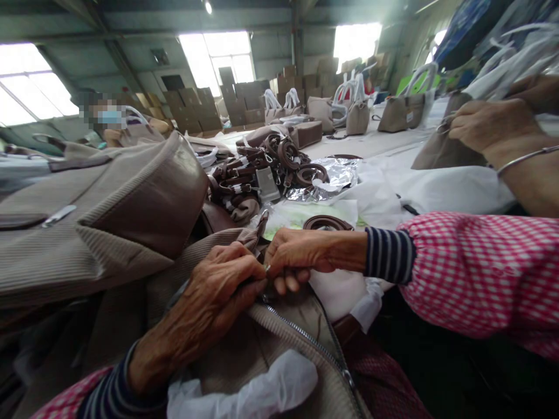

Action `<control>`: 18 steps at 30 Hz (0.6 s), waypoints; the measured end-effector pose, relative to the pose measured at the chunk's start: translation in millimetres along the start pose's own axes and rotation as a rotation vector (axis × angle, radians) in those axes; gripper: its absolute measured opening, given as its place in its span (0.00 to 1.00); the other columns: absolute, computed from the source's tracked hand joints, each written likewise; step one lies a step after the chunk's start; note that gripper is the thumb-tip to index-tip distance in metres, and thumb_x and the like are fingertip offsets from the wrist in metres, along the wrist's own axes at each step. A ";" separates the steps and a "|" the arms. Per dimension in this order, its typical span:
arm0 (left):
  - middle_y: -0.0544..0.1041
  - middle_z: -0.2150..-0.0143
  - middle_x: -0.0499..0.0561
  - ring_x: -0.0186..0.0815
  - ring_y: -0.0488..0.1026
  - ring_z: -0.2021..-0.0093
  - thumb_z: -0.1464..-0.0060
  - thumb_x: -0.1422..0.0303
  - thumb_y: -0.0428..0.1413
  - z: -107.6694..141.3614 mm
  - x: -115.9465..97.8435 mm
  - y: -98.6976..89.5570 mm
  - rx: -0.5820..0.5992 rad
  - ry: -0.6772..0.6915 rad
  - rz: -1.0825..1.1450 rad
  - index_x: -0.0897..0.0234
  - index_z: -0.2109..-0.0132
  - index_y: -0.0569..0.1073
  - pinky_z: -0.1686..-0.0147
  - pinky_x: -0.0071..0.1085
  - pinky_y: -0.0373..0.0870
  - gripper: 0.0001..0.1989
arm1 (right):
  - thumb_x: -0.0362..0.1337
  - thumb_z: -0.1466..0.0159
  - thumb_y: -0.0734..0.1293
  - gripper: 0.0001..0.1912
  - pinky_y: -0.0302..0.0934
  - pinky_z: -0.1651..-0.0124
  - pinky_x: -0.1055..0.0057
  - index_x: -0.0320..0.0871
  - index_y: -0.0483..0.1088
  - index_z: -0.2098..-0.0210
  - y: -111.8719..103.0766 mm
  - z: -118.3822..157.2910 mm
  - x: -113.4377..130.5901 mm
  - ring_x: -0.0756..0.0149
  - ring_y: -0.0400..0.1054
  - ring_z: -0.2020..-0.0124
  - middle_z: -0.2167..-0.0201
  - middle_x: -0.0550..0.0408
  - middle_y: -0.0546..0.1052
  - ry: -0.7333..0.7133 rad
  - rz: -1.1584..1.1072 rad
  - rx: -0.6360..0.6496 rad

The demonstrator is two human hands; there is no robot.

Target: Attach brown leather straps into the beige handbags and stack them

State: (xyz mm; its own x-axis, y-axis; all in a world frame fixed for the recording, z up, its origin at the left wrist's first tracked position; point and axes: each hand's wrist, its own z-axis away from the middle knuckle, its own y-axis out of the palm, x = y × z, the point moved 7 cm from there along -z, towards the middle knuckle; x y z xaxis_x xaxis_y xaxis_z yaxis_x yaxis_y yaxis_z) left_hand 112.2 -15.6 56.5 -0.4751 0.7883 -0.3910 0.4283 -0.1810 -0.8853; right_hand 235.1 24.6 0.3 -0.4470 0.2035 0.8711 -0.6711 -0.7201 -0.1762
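Well, at far left a big corduroy bag lies on its side, its dark brown panel showing. Next, the person's left hand pinches the edge of the unzipped bag, which sits just below both hands with a white-wrapped handle across its front. Behind, I see a heap of brown straps. The right hand touches the left, its curled fingers gripping the bag by the end of the zip; exactly which bit, I can't tell. Past it, a coiled strap lies on the table. Over at far right, a co-worker's hand holds another bag.
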 end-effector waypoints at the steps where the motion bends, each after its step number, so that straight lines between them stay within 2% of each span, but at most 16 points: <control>1: 0.74 0.60 0.47 0.38 0.68 0.58 0.27 0.64 0.51 -0.5 -0.3 0.2 0.000 0.000 -0.002 0.59 0.60 0.72 0.54 0.36 0.60 0.11 | 0.30 0.39 0.67 0.09 0.58 0.83 0.83 0.38 0.75 0.76 3.1 -4.5 -0.1 0.76 0.69 0.82 0.80 0.59 0.78 0.015 0.017 -0.005; 3: 0.74 0.60 0.47 0.39 0.68 0.58 0.28 0.64 0.51 -1.2 0.0 0.6 0.002 -0.006 -0.008 0.60 0.61 0.73 0.54 0.37 0.60 0.11 | 0.30 0.39 0.66 0.10 0.59 0.82 0.82 0.38 0.75 0.76 7.0 -10.8 -1.0 0.76 0.68 0.83 0.81 0.60 0.77 0.030 0.058 -0.047; 6: 0.74 0.60 0.47 0.39 0.68 0.58 0.28 0.64 0.51 -1.6 2.0 1.4 0.009 -0.024 -0.007 0.60 0.61 0.73 0.54 0.37 0.59 0.12 | 0.32 0.40 0.67 0.09 0.53 0.84 0.82 0.38 0.75 0.76 6.1 -9.6 -2.7 0.77 0.64 0.85 0.82 0.60 0.76 0.025 0.101 -0.130; 11: 0.73 0.61 0.47 0.39 0.68 0.58 0.28 0.63 0.51 -2.0 3.6 0.2 -0.020 -0.024 0.000 0.60 0.61 0.74 0.55 0.37 0.59 0.12 | 0.34 0.40 0.66 0.06 0.52 0.82 0.81 0.40 0.75 0.71 0.4 7.1 -0.8 0.76 0.65 0.83 0.79 0.59 0.78 -0.069 0.067 -0.126; 15: 0.73 0.61 0.47 0.39 0.68 0.59 0.28 0.63 0.51 -2.5 4.3 -0.4 -0.041 -0.035 0.011 0.60 0.61 0.74 0.55 0.37 0.60 0.12 | 0.32 0.43 0.68 0.05 0.51 0.80 0.80 0.39 0.73 0.76 -3.3 6.1 -0.2 0.77 0.60 0.83 0.84 0.63 0.71 -0.204 0.054 -0.178; 18: 0.73 0.61 0.48 0.39 0.68 0.59 0.28 0.62 0.51 -1.7 4.9 -0.3 -0.051 -0.035 0.019 0.60 0.60 0.74 0.56 0.37 0.60 0.12 | 0.31 0.44 0.67 0.09 0.49 0.80 0.79 0.38 0.71 0.80 -4.6 -0.8 1.8 0.77 0.58 0.83 0.84 0.62 0.70 -0.227 0.099 -0.217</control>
State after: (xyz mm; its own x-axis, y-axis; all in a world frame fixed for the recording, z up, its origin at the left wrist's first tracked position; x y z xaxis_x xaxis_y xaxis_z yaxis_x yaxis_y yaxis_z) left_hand 111.0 -10.7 55.3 -0.4928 0.7636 -0.4172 0.4758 -0.1650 -0.8640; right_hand 236.9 28.8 2.3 -0.3896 -0.0312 0.9205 -0.7521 -0.5661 -0.3375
